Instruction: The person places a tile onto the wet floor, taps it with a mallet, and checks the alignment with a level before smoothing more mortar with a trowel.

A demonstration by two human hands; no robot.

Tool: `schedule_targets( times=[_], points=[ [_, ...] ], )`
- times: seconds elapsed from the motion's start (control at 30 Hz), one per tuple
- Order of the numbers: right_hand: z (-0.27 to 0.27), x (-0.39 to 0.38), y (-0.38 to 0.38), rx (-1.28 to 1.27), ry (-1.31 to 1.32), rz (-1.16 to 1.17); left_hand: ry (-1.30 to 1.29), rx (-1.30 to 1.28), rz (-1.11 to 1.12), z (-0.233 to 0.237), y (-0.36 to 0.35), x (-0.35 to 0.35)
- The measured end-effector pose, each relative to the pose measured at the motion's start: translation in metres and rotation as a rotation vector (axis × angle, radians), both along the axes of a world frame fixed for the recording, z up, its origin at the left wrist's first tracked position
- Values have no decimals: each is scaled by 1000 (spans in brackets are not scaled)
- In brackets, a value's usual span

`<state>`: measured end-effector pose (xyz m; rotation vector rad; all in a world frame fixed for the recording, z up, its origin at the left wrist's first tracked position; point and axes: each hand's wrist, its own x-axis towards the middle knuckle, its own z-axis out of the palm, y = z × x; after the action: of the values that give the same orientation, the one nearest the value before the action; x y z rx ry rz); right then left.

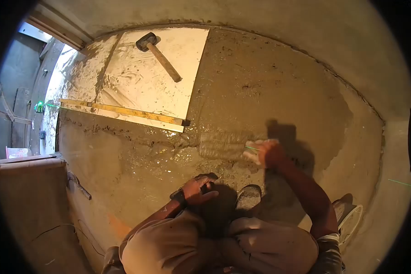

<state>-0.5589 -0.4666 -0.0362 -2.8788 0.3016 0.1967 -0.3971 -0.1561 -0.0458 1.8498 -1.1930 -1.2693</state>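
Wet mortar [269, 91] spreads over the floor ahead of me, beside two white tiles [187, 50], the left one muddy. My right hand [262, 153] is low at the mortar, blurred; can't tell if its fingers grip anything. Left hand [198, 189] by my knee, fingers bent, hold unclear. One mallet [163, 60], one yellow straightedge [123, 110] on tiles. Shoe [249, 198] between knees, partly hidden.

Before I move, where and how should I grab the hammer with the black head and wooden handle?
Probably best to grip the black-headed, wooden-handled hammer around the lower half of its handle, coming from your side. It lies slanted on the white rectangular tile, handle end angled toward you and rightward, head farther away.
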Motion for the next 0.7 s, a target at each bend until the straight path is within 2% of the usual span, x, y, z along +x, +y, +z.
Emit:
schedule_targets(
  times=[0.03,0.07,0.1,0.17,0.2,0.27,0.3,0.37,0.5,0.6,0.67,0.7],
  points=[
    [-28,-5,-15,360,-156,-165,29,-2,23,1,0,-1],
    [-30,6,-24,723,-310,-328,57,-3,46,3,1,-1],
    [-29,12,-35,727,-312,-323,53,0,51,5,1,0],
    [32,41,-43,-113,-32,-452,100,41,65,11,-2,1],
    [30,40,-47,-113,-35,-446,98,40,72,11,-2,1],
    [27,39,-55,-136,-276,-452,80,-10,78,10,-2,0],
    [23,38,-52,-132,-276,-450,79,-7,80,10,-1,0],
    [34,41,-35,45,-156,-360,108,4,91,13,-2,0],
    [26,56,-14,110,-70,-238,34,-58,13,1,-1,0],
    [12,68,-19,138,-21,-160,98,-18,20,1,1,2],
    [-14,72,-38,845,-63,-505,92,41,11,2,0,3],
    [-22,73,-50,847,-62,-510,94,43,8,5,-1,3]
  ],
)
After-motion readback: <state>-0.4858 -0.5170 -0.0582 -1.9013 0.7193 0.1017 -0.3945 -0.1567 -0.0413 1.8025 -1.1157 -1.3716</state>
